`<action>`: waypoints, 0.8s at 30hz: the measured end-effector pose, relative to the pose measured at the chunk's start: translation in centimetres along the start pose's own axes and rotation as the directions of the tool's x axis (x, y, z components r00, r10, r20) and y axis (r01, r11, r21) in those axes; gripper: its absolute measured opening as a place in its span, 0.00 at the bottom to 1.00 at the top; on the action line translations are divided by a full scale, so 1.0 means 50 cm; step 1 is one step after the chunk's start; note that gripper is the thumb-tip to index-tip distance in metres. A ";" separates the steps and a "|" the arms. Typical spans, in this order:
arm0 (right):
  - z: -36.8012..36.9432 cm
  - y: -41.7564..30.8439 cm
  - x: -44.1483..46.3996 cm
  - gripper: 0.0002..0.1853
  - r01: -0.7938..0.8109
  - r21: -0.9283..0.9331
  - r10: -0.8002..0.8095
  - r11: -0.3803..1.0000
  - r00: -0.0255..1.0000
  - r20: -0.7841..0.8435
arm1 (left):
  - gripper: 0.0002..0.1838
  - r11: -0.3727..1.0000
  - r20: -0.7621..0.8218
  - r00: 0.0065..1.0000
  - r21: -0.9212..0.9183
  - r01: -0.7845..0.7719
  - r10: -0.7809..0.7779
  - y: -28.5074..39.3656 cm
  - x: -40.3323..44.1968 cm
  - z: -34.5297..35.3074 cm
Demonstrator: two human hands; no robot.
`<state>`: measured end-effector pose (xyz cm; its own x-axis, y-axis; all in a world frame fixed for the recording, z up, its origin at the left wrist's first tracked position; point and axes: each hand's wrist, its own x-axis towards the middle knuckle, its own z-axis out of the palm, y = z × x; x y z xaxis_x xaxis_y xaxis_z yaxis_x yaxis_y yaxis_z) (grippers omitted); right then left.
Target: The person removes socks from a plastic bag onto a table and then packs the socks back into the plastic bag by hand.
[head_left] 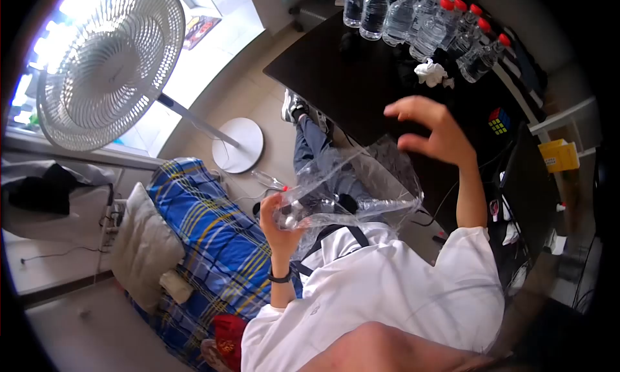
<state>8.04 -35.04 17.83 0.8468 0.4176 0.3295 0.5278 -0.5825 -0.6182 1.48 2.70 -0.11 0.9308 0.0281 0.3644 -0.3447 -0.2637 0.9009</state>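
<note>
My left hand (278,222), a dark band round its wrist, grips the edge of a clear plastic bag (387,206). Crumpled and see-through, the bag stretches across my lap towards the dark table. My right hand (436,134) is raised above the table edge beside the bag's far side, thumb and fingers apart with nothing between them. Whether it touches the bag is hard to make out.
Several clear bottles with red caps (429,30) stand on the dark table (323,62), near crumpled white tissue (431,73) and a Rubik's cube (498,121). A standing fan (113,68) is at left, beyond a plaid-covered bed (213,223). One bottle (268,180) lies near the bed.
</note>
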 end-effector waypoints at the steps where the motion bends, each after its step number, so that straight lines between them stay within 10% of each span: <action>1: -0.016 0.013 0.002 0.27 -0.160 -0.050 0.156 0.986 0.985 -0.072 | 0.43 1.000 -0.012 1.000 0.018 -0.008 0.008 0.000 -0.001 -0.003; 5: -0.022 0.230 -0.004 0.32 -0.403 -0.511 0.139 0.759 0.868 -0.477 | 0.39 0.998 -0.008 0.999 0.058 0.033 -0.032 -0.012 -0.012 -0.003; 11: 0.052 0.375 -0.003 0.33 -0.446 -0.620 0.126 0.646 0.863 -0.489 | 0.31 0.998 -0.086 0.995 0.022 0.050 -0.048 0.013 -0.029 0.001; 15: 0.070 0.351 0.006 0.26 -0.594 -0.537 0.304 0.598 0.789 -0.534 | 0.29 0.996 -0.115 0.990 0.027 0.085 -0.082 0.010 -0.058 -0.013; 24: -0.002 0.203 -0.073 0.24 -0.486 -0.445 0.113 0.753 0.760 -0.639 | 0.29 1.000 -0.198 0.980 0.009 0.023 -0.020 0.047 -0.084 -0.046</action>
<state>10.31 -42.56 10.43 0.7461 -0.1943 0.6369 0.0152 -0.9513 -0.3080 -3.50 4.17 1.00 0.8952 0.2235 0.3855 -0.3226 -0.2717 0.9067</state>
